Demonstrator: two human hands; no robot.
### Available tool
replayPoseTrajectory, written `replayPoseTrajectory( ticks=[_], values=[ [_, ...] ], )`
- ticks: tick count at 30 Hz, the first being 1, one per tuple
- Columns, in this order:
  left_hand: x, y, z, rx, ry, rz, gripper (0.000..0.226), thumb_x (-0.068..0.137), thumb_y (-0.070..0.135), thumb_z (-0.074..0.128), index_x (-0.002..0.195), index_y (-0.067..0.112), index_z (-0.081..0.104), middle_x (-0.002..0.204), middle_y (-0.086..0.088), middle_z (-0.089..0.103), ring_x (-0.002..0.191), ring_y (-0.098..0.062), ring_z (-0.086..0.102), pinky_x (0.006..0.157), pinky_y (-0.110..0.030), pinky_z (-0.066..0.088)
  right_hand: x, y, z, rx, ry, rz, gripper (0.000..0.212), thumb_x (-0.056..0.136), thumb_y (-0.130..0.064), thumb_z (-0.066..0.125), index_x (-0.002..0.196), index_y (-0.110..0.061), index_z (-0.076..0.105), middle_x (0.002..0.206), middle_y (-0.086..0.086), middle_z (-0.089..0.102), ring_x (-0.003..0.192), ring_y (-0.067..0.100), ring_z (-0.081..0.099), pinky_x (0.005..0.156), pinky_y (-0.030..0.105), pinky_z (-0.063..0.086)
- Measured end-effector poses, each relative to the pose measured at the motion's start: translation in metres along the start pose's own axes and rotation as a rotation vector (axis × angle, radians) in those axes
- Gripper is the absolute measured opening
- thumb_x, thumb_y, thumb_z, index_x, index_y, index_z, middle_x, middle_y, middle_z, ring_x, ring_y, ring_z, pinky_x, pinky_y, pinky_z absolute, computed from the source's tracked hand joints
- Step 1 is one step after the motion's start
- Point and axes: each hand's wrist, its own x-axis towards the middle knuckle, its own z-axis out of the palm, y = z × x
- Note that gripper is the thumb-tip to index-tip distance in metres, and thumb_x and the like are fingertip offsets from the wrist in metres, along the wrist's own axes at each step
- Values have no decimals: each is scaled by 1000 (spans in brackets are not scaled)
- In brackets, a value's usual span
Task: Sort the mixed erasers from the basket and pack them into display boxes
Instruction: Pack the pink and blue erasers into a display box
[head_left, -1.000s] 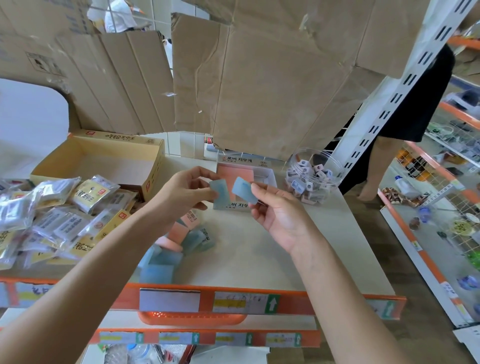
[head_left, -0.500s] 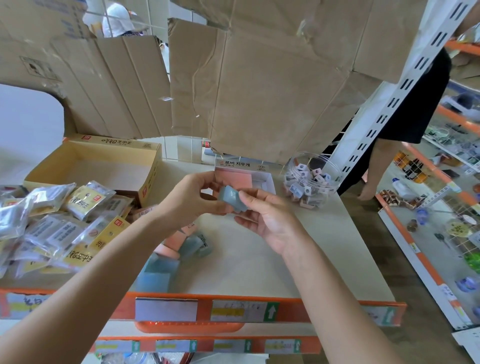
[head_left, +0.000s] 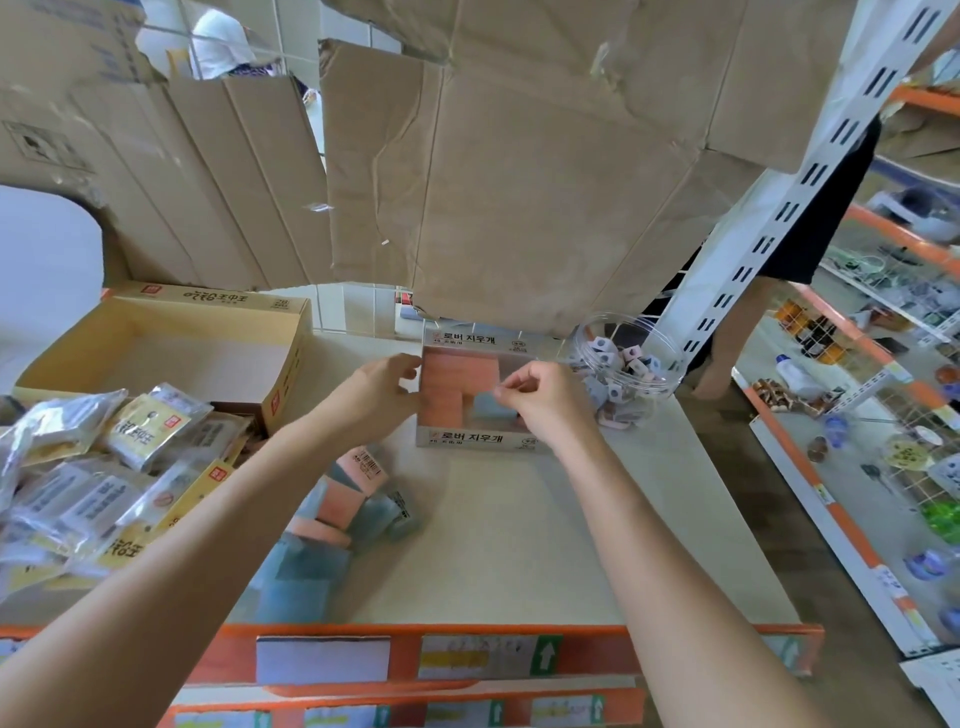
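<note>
A small display box (head_left: 480, 439) with Korean print stands on the beige shelf top, mid-frame. Pink erasers (head_left: 457, 374) fill its back and left part. My right hand (head_left: 543, 397) hovers over the box's right half, its curled fingertips pinching a blue eraser (head_left: 491, 406) that sits low inside the box. My left hand (head_left: 382, 397) holds the box's left wall between thumb and fingers. A loose pile of pink and blue erasers (head_left: 353, 499) lies on the shelf under my left forearm.
A clear round tub (head_left: 626, 364) of small erasers stands right of the box. At the left are an open yellow carton (head_left: 156, 358) and several foil packets (head_left: 104, 467). Cardboard sheets (head_left: 519, 208) hang behind. A person's leg (head_left: 727, 353) is beside the white upright.
Earlier both hands held blue erasers in the air and brought them together. Now my right hand has lowered them into the box and my left hand has gone to the box's left wall.
</note>
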Motion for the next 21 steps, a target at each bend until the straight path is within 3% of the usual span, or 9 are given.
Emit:
replayPoseTrajectory(
  ticks=[5, 9, 17, 19, 21],
  values=[
    [7, -6, 5, -17, -60, -16, 43, 92, 16, 51, 135, 14, 44, 131, -7, 53, 115, -24, 52, 95, -32, 41, 8, -1, 10, -194, 20, -12, 14, 84, -24, 70, 87, -11, 67, 79, 1, 65, 71, 16, 59, 57, 24, 39],
    [7, -8, 4, -41, -60, -4, 43, 91, 14, 54, 133, 15, 47, 127, -6, 56, 114, -22, 52, 93, -30, 41, 9, -2, 12, -389, 32, -71, 18, 87, -25, 66, 89, -8, 68, 97, 7, 71, 92, 24, 63, 71, 28, 42],
    [10, -13, 5, -30, -65, -2, 46, 90, 16, 55, 135, 16, 45, 129, -5, 55, 115, -22, 53, 97, -34, 43, 8, -6, -4, -452, -70, 2, 26, 87, -24, 66, 105, -4, 66, 108, 10, 66, 102, 23, 60, 72, 22, 36],
    [10, -13, 5, -30, -68, 2, 47, 90, 16, 55, 136, 17, 44, 129, -5, 54, 117, -21, 52, 98, -35, 42, 10, -6, -2, -441, -114, 33, 19, 86, -22, 67, 98, -6, 68, 100, 10, 69, 96, 24, 63, 71, 23, 41],
    [9, -14, 6, -27, -70, 7, 47, 90, 16, 55, 136, 18, 44, 130, -4, 54, 118, -19, 51, 98, -34, 42, 11, -6, 2, -429, -127, 34, 12, 84, -23, 69, 76, -15, 65, 87, 7, 70, 83, 21, 63, 60, 22, 40]
  ],
)
